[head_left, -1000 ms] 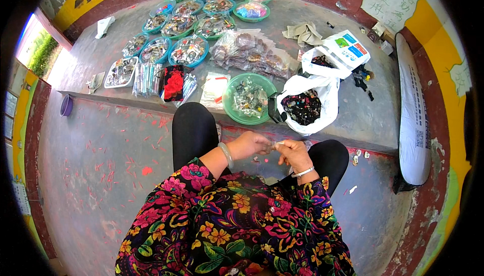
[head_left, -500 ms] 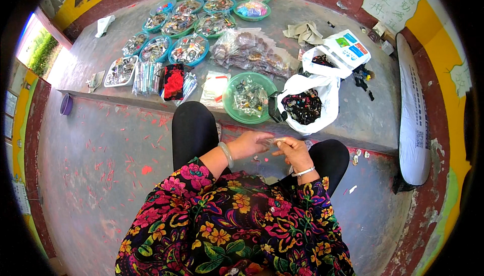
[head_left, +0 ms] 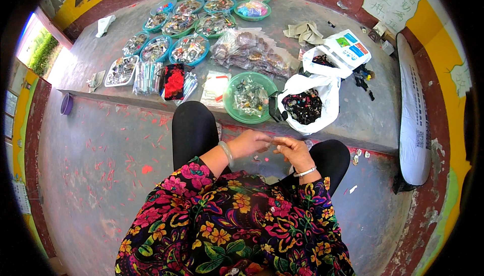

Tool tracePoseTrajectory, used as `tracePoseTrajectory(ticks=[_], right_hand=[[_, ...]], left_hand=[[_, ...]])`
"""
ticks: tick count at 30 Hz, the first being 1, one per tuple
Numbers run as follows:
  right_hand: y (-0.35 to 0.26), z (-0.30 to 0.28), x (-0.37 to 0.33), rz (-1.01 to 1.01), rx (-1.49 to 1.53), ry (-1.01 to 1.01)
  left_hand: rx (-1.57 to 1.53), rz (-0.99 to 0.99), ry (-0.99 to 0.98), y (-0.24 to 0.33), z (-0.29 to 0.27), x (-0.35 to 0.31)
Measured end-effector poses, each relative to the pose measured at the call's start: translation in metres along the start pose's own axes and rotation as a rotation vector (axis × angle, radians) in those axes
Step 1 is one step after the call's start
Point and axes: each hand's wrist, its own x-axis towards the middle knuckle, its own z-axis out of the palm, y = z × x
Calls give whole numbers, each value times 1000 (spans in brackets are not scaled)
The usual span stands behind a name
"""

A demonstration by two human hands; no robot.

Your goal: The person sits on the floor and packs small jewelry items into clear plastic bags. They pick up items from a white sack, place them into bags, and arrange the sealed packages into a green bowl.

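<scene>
Daylight glares through the opening (head_left: 44, 49) at left, while fisheye distortion bends straight edges.

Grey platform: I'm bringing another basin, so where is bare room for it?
Bare patches: front-right corner, between the nearer white bag and long white package; left, between the white tray and white scrap. Crowded: the middle, with basins and clear bags.

Makeshift workroom | raised concrete platform (head_left: 372, 117) | baskets (head_left: 231, 90) of small goods | lettered wall panel (head_left: 393, 0)
</scene>
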Motion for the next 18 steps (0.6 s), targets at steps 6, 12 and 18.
tracePoseTrajectory(ticks=[6,12,18], right_hand=[[10,-1,4,-27,-73,156],[8,3,3,-704,-750,376],[-7,25,-4,-675,-986,366]], left_hand=[[-126,-22,18,-7,0,2],[92,-83,97,44,3,-17],[-71,105,55,12,12,-4]])
